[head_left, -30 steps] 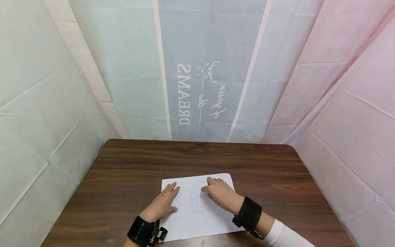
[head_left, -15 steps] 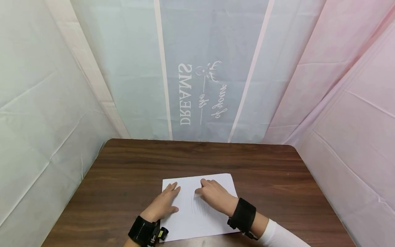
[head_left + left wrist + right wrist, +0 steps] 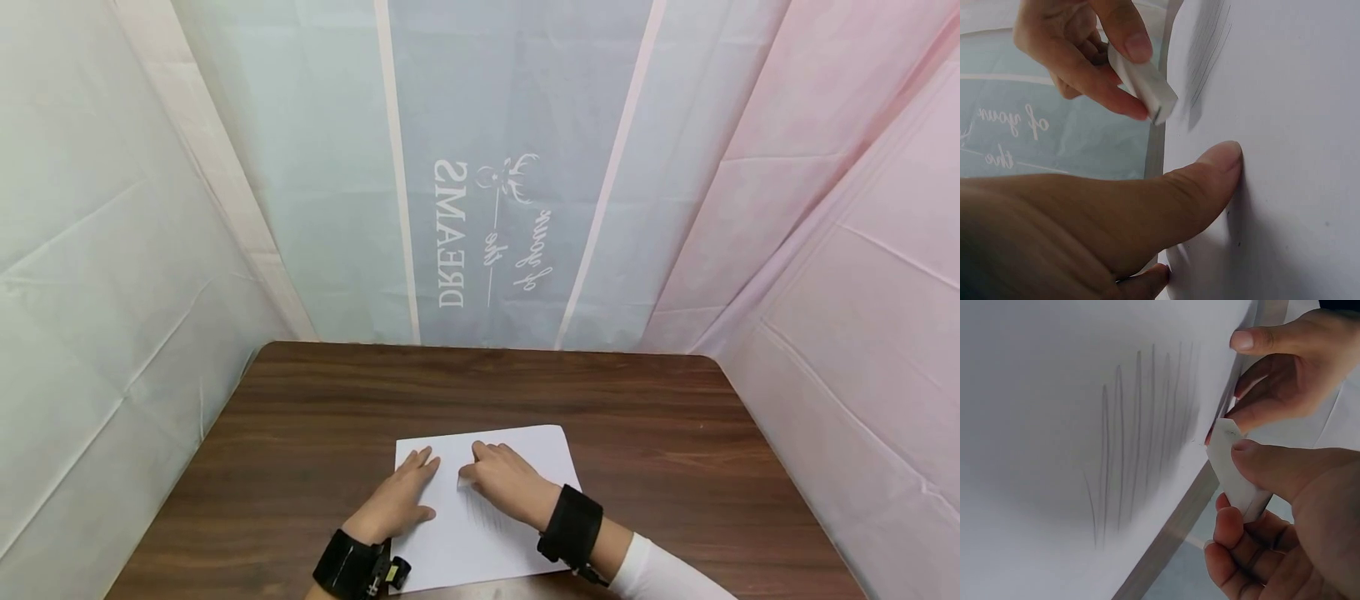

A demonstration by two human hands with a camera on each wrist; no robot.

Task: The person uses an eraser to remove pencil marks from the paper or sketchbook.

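Note:
A white sheet of paper [image 3: 517,550] lies on the table. Pencil lines [image 3: 1138,425] run across its middle, seen best in the right wrist view. My right hand [image 3: 510,483] pinches a white eraser [image 3: 1238,481] between thumb and fingers. In the left wrist view the eraser [image 3: 1147,87] is a small block with a dark smudge at its end, close to the lines. Flat on the paper's left part rests my left hand [image 3: 397,502], fingers spread and thumb [image 3: 1204,181] touching the sheet. In the head view the right hand hides most of the eraser.
The dark wood-grain table [image 3: 322,400] extends around the paper on all sides in view. Fabric with printed lettering [image 3: 450,233] hangs behind its far edge, and pale cloth walls [image 3: 847,333] stand at both sides. Small dark specks [image 3: 1239,244] dot the paper near the left thumb.
My right hand has moved left across the pencil lines with the eraser, closer to the left hand. The left hand has stayed in place on the paper.

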